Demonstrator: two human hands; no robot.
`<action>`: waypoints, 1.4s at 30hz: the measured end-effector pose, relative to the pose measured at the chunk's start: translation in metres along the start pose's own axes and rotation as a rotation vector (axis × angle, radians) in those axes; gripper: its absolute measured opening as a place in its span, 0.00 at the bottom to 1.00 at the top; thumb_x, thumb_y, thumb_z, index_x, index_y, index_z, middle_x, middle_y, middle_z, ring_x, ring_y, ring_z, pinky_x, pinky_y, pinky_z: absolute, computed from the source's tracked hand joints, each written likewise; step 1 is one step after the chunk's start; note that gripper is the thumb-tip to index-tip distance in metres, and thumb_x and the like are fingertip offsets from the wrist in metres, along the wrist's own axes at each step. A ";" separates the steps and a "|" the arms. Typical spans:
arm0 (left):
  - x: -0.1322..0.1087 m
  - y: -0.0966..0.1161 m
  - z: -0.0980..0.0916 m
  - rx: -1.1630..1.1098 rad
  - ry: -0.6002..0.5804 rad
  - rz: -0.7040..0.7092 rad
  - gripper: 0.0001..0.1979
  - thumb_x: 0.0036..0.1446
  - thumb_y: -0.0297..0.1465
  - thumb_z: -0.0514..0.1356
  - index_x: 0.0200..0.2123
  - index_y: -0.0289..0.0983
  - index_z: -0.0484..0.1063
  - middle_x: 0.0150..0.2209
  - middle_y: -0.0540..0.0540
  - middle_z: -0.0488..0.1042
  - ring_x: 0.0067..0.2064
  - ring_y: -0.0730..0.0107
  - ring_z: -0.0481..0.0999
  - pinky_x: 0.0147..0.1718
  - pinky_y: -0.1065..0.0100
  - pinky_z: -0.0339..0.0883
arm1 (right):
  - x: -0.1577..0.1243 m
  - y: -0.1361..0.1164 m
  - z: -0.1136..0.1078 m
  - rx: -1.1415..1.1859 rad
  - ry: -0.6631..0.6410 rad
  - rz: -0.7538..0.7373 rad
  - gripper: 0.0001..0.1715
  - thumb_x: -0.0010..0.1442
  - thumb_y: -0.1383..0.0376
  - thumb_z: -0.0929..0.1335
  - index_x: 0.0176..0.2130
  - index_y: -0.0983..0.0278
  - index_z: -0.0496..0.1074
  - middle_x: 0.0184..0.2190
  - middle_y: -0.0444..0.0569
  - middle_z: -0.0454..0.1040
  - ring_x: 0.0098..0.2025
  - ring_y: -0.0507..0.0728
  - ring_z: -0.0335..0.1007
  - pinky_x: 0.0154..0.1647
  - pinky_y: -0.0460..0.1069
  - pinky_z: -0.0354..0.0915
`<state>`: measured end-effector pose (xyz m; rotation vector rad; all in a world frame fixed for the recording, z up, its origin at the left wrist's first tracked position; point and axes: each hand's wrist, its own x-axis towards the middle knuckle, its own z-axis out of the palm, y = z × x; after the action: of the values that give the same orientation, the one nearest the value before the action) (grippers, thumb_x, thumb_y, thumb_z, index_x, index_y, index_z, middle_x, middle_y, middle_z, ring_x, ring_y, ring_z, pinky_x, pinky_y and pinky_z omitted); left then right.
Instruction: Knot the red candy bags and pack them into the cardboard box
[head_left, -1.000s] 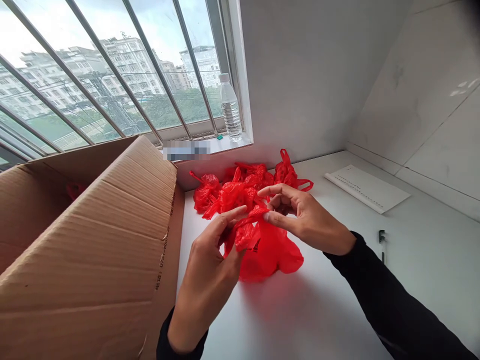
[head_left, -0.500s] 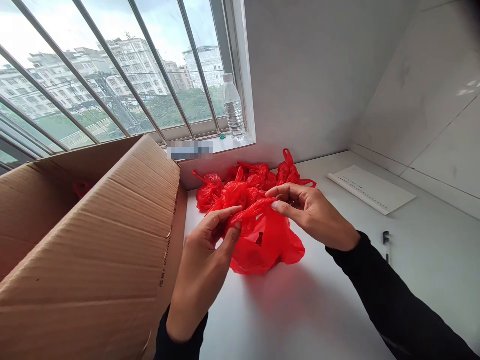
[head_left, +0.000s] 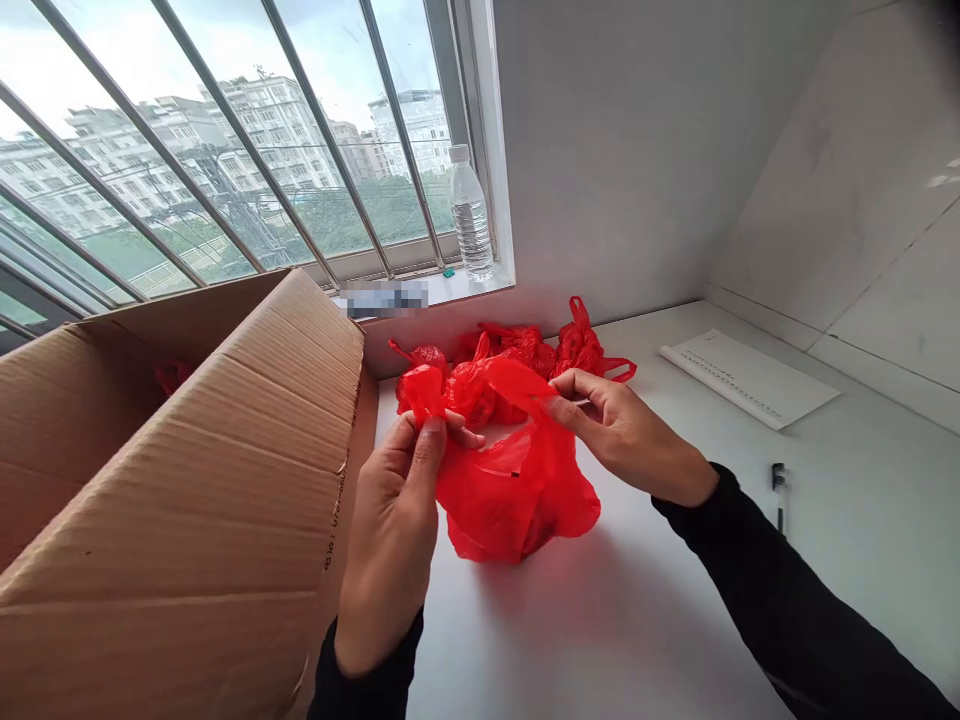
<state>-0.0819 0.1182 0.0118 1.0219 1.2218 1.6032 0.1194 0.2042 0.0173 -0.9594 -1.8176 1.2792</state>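
Head view: I see the left hand (head_left: 394,520) clamping a bunched end of the red bag (head_left: 502,510), the right hand (head_left: 622,432) pinching another part. The bag is between them over the white table (head_left: 570,650), right of the cardboard box (head_left: 187,470), with bundled red bags (head_left: 525,350) on the far side.

You're in a corner of a room, home or office you can't tell: a barred window (head_left: 318,122) looks onto multi-storey buildings (head_left: 270,120), a water bottle (head_left: 472,228) stands on its sill (head_left: 450,290), pale tiles (head_left: 840,190) line the right wall, and a pen (head_left: 779,482) and printed paper (head_left: 754,380) lie on your white counter (head_left: 630,620)
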 end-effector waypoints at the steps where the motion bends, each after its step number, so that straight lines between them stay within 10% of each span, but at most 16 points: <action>1: 0.000 0.002 0.001 -0.067 -0.016 -0.024 0.11 0.68 0.40 0.61 0.40 0.40 0.78 0.43 0.46 0.79 0.48 0.64 0.75 0.42 0.70 0.69 | 0.000 0.000 0.001 0.026 0.004 -0.014 0.16 0.70 0.50 0.68 0.42 0.59 0.71 0.40 0.43 0.73 0.42 0.55 0.68 0.42 0.50 0.63; 9: -0.003 0.002 0.012 -0.262 -0.043 -0.193 0.13 0.66 0.37 0.62 0.30 0.38 0.70 0.23 0.54 0.61 0.26 0.75 0.62 0.30 0.73 0.65 | -0.009 -0.006 0.021 0.276 -0.050 -0.049 0.14 0.75 0.51 0.62 0.41 0.57 0.64 0.30 0.39 0.60 0.29 0.51 0.54 0.30 0.48 0.57; 17: -0.012 -0.001 0.017 0.130 -0.299 -0.081 0.14 0.68 0.40 0.61 0.53 0.43 0.71 0.33 0.50 0.70 0.34 0.69 0.66 0.33 0.70 0.65 | -0.015 -0.006 0.042 0.217 -0.004 -0.076 0.13 0.77 0.52 0.59 0.42 0.57 0.61 0.34 0.41 0.66 0.34 0.53 0.62 0.37 0.51 0.63; 25: -0.009 -0.002 0.017 0.142 -0.252 0.004 0.10 0.68 0.40 0.60 0.44 0.41 0.77 0.32 0.51 0.70 0.29 0.72 0.61 0.27 0.70 0.59 | -0.019 -0.018 0.036 -0.092 -0.134 -0.153 0.23 0.78 0.52 0.55 0.34 0.60 0.64 0.33 0.42 0.66 0.35 0.54 0.62 0.39 0.52 0.60; 38: -0.015 0.005 0.014 0.189 -0.418 -0.016 0.14 0.69 0.36 0.61 0.57 0.48 0.72 0.42 0.50 0.71 0.40 0.68 0.69 0.42 0.68 0.69 | -0.017 -0.014 0.028 -0.192 -0.186 -0.191 0.18 0.76 0.63 0.58 0.32 0.60 0.60 0.30 0.41 0.65 0.32 0.53 0.58 0.35 0.51 0.57; 42: -0.013 0.002 0.015 0.154 -0.283 0.005 0.09 0.68 0.41 0.61 0.42 0.43 0.76 0.33 0.51 0.69 0.33 0.71 0.65 0.34 0.71 0.66 | -0.018 -0.018 0.024 -0.191 -0.288 -0.204 0.18 0.75 0.66 0.58 0.31 0.60 0.59 0.31 0.41 0.66 0.33 0.53 0.60 0.37 0.51 0.58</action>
<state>-0.0640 0.1100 0.0154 1.3013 1.1599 1.3285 0.1045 0.1739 0.0262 -0.6912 -2.2304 1.1782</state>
